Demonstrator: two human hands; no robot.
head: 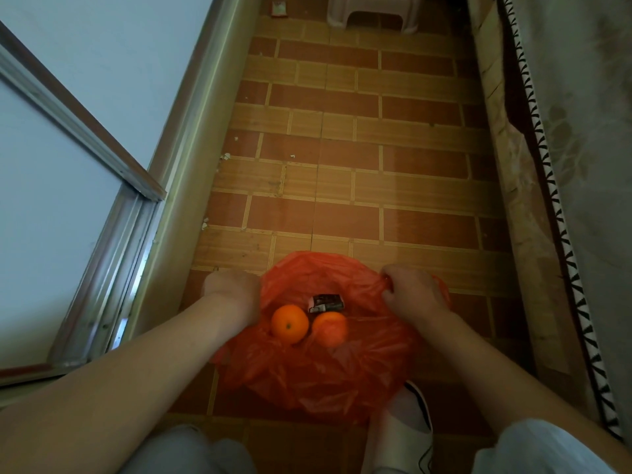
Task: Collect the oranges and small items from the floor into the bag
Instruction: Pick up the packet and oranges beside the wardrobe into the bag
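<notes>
Both hands' grip pinching bag (pixel 318 371) rim: left hand (pixel 232 292), right hand (pixel 410 292).

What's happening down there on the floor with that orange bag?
A person is crouched over a thin orange plastic bag spread on the tiled floor. The left hand and the right hand each grip the bag's edge, holding it open. Two oranges and a small dark packet lie inside. Farther off, a small red packet lies on the floor near a white stool.
</notes>
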